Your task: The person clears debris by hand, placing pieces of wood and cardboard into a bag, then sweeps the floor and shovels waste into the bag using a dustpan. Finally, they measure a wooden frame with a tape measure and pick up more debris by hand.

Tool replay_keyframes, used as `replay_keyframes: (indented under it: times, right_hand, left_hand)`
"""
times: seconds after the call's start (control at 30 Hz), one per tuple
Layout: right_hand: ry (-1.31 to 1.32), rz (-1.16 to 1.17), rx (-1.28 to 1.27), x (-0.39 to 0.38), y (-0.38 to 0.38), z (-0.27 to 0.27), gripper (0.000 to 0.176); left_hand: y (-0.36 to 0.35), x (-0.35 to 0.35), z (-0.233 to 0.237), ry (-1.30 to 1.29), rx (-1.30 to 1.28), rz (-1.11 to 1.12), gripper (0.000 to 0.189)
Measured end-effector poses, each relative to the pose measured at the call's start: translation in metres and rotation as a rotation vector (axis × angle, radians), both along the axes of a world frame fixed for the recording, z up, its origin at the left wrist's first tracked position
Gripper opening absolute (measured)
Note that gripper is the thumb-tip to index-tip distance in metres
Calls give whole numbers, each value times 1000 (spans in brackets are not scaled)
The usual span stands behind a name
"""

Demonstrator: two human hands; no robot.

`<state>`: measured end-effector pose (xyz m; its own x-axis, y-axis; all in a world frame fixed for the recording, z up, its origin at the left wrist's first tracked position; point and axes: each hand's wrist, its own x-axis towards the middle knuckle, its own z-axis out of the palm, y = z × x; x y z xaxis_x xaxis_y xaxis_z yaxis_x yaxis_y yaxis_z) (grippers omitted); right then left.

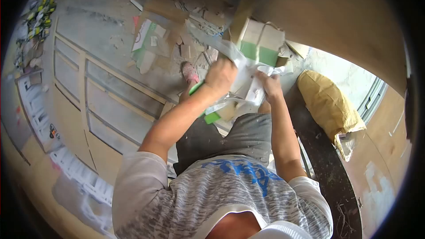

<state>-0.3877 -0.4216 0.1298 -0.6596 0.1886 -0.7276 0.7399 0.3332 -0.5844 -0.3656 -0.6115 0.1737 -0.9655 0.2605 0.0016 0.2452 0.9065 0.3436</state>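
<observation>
The left hand (221,78) is curling in a fist around clear plastic film (241,71), while the right hand (269,85) is pinching a white piece (255,91), its thumb lying along the top; the undersides are staying out of sight, so how the other fingertips are pressing I cannot tell. Film and white piece are sitting in front of the knees, between the two hands.

Of the things around, the wooden frame (83,79) is lying to the left, well apart from the work. The dark board (327,163) is running along the right, near the forearm, so a wide outward swing there would be risking a knock. The yellow sack (328,102) is resting beside that board. The white-and-green carton (270,44) is standing just beyond the hands, a pale cord crossing it; working slightly nearer the body would probably be sparing the film from catching on its edges.

The film is trailing loosely on both sides of the left fist. Gathering that slack before pulling would likely be giving better control, since thin plastic is prone to slipping or tearing from one point. For the white piece, a light, steady pinch should be serving better than squeezing.
</observation>
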Motion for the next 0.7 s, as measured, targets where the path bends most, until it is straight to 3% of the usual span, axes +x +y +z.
replay_keyframes:
  times: [0.1, 0.17, 0.2, 0.23, 0.27, 0.3, 0.33, 0.4, 0.43, 0.47, 0.57, 0.7]
  right_hand:
    - [-120, -26, -435, -8, -20, 66, 57]
    - [-128, 0, -412, -5, -26, 87, 42]
    - [-129, -104, -452, 12, -19, 53, 43]
    - [-80, -126, -529, 29, -12, 26, 41]
    - [-85, -203, -616, 38, -2, 13, 37]
    - [-148, -307, -766, 54, 2, 11, 34]
    - [-220, -438, -981, 47, 1, 19, 32]
    - [-332, -425, -1279, 81, 5, -8, 29]
    - [-143, -441, -1013, 86, 4, 17, 24]
    - [-93, -490, -1044, 91, 11, 25, 20]
    - [190, -666, -967, 124, 27, -46, 19]
    - [642, -1013, -732, 151, 112, 29, 16]
  left_hand:
    - [15, 10, 16, 39, -164, -243, 14]
    - [22, 22, 22, 68, -167, -301, 13]
    - [26, 23, 29, 89, -169, -359, 12]
    - [31, 21, 44, -117, -140, -517, 10]
    - [32, 19, 61, -165, -16, -637, 11]
    - [37, 27, 41, -8, 108, -680, 11]
    - [48, 26, 44, 248, -142, -776, 13]
    - [60, 29, 42, -40, 102, -911, 19]
    - [65, 25, 30, -58, 25, -1119, 21]
    - [76, 26, 38, -83, -61, -1218, 20]
    - [112, 26, 85, -121, 9, -1378, 18]
    - [177, 37, 180, 1, -258, -1607, 17]
